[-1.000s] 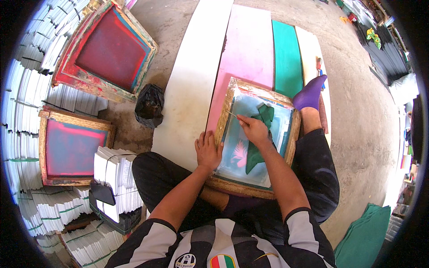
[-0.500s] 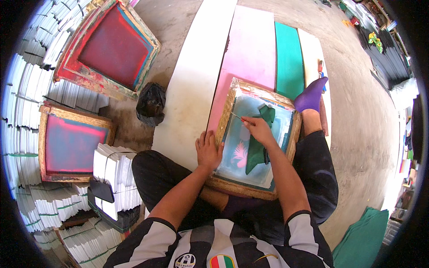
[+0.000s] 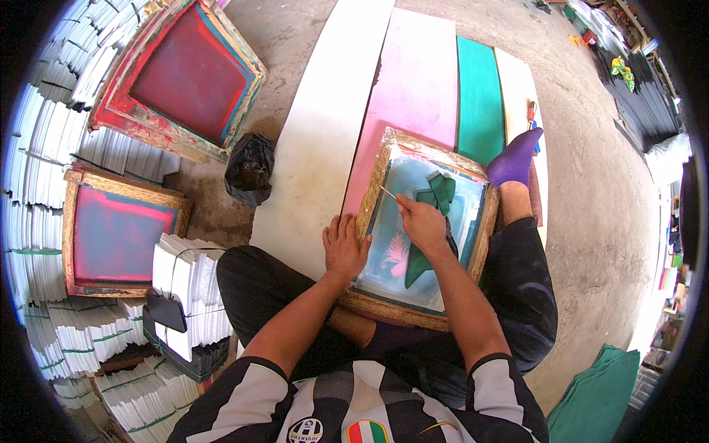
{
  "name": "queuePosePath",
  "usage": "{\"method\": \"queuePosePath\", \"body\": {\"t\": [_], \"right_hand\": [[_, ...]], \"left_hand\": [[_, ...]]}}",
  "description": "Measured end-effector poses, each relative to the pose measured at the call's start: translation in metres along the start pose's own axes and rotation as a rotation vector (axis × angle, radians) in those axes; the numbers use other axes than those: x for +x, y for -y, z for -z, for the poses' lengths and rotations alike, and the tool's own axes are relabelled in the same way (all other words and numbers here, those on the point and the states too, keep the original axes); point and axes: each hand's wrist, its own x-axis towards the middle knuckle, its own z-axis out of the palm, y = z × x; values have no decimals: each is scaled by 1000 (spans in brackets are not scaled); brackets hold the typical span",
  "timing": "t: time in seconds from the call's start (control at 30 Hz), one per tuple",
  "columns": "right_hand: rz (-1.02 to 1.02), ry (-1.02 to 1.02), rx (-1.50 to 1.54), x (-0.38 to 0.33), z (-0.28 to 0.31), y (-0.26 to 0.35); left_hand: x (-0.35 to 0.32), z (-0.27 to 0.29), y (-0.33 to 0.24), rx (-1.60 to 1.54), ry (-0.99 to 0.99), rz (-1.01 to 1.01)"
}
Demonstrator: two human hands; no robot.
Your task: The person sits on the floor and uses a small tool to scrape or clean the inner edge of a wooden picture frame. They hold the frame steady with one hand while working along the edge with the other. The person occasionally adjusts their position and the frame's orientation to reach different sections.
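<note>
A wooden-framed printing screen (image 3: 367, 301) lies across my lap and the boards. Its blue mesh carries a pale pink leaf-like pattern, and a crumpled green cloth (image 3: 437, 193) rests on it. My left hand (image 3: 347, 247) lies flat with its fingers stretched out, its thumb side against the frame's left bar. Over the mesh, my right hand (image 3: 423, 224) is closed round a thin tool (image 3: 387, 192) with a slim, pale shaft. The shaft's tip points at the inner edge of the frame's left bar. My fingers hide the tool's handle.
White, pink and green boards (image 3: 413, 81) stretch away ahead of me. A black plastic bag (image 3: 249, 170) stands at the left, near two more screens (image 3: 125, 284) and stacks of white paper (image 3: 181, 288). My purple-socked foot (image 3: 515, 156) rests at the right; green sheets (image 3: 598, 391) lie lower right.
My right hand has shifted slightly down and left over the screen, and its fingers now cover the tool's red part. My left hand stays in place on the frame.
</note>
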Motion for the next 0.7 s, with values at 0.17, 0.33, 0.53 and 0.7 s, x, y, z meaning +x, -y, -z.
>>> {"method": "queuePosePath", "body": {"t": [0.17,0.33,0.53,0.7], "right_hand": [[23,56,-145,0,12,13],[-7,169,-268,1,20,28],[99,74,-291,1,21,28],[107,69,148,24,-16,-23]], "left_hand": [[-1,-2,4,2,26,-8],[0,1,2,-18,27,-33],[-2,-5,6,15,-2,-34],[3,-3,-2,31,18,-45]]}}
